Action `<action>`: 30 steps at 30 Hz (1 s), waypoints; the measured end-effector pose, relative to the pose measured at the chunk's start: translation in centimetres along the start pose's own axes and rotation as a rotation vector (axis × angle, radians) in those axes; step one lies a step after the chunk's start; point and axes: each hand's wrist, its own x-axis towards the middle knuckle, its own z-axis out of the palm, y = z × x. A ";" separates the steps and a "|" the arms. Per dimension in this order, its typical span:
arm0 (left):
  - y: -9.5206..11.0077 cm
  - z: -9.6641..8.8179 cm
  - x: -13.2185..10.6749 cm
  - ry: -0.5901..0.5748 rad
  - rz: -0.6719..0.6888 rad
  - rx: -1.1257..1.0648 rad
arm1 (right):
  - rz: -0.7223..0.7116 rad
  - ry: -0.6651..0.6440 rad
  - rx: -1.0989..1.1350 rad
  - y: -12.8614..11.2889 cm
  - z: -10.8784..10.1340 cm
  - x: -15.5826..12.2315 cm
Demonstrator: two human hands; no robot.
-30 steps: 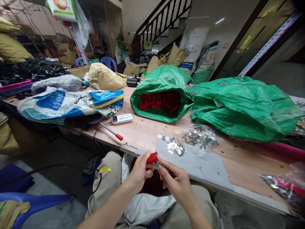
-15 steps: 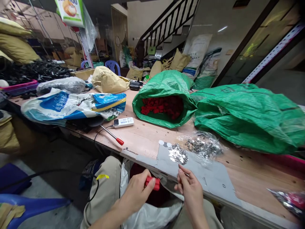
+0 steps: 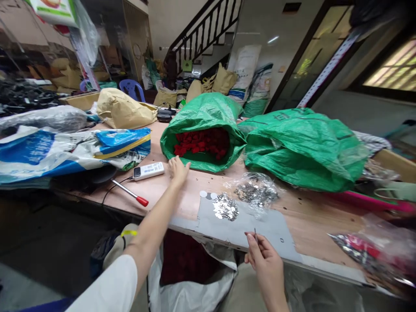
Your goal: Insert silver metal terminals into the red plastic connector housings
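Hard to make out: the thin dark sliver (image 3: 255,236), pinched between thumb and fingers of the right hand (image 3: 265,258) and too small for a finer name. Hidden: the palm side of the left hand (image 3: 178,171), fingers loosely spread and thumb apart, at the lower lip of the open green woven sack (image 3: 208,106); cannot tell whether touching it. Inside that sack, red pieces (image 3: 195,145), the deeper ones lost in shadow. Dim in the lap, dark red contents (image 3: 182,260) of a white sack (image 3: 208,290). Cut off at the left, a blue-and-white bag (image 3: 65,149).

Right hand at the front edge of the table (image 3: 320,225), beside the grey mat (image 3: 273,234); bare mat between hand and pile of silver discs (image 3: 225,207), with a clear bag of metal pieces (image 3: 256,190) just behind. Left forearm across the tabletop, between mat and red-tipped metal rod (image 3: 142,201); white handheld device (image 3: 148,170) just beside the left hand.

Compared with half a second ago: left hand, then around a red block over the lap, now forward at the green woven sack; right hand still in a narrow pinch; view turned rightward, a window (image 3: 393,71) now in sight.
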 end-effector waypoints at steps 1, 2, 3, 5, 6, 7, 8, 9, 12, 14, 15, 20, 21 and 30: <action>-0.3 1.0 1.3 0.013 -0.013 0.033 | -0.017 0.006 -0.055 -0.1 -0.8 0.3; -0.6 1.8 2.4 0.027 -0.025 0.065 | -0.037 0.011 -0.121 -0.2 -1.5 0.6; -1.0 2.5 3.4 0.035 -0.032 0.093 | -0.064 0.013 -0.199 -0.4 -2.2 1.1; -1.8 3.5 5.1 0.050 -0.035 0.145 | -0.147 0.018 -0.381 -0.9 -3.0 2.3; -2.2 3.9 5.8 0.054 -0.034 0.166 | -0.203 0.016 -0.474 -1.2 -3.2 3.2; -2.5 4.2 6.4 0.058 -0.030 0.183 | -0.265 0.011 -0.563 -1.6 -3.2 4.2; -2.8 4.5 6.9 0.062 -0.024 0.195 | -0.328 0.001 -0.631 -2.0 -2.9 5.4; -3.1 4.8 7.3 0.066 -0.018 0.202 | -0.379 -0.010 -0.690 -2.3 -2.6 6.7; -3.4 5.5 8.1 0.087 -0.013 0.207 | -0.441 -0.004 -0.896 -3.2 -0.6 10.9; -3.2 5.9 8.3 0.095 -0.019 0.204 | -0.437 -0.026 -1.023 -3.6 0.9 13.4; -3.1 6.1 8.4 0.094 -0.017 0.202 | -0.438 -0.049 -1.062 -3.7 1.7 14.4; -2.3 6.8 8.3 0.067 0.046 0.162 | -0.478 -0.143 -1.121 -3.4 3.9 17.2; -2.2 6.8 8.2 0.068 0.057 0.150 | -0.489 -0.149 -1.114 -3.3 4.0 17.3; -1.7 5.6 6.8 0.040 0.119 -0.051 | -0.480 0.031 -0.796 -3.5 2.5 15.5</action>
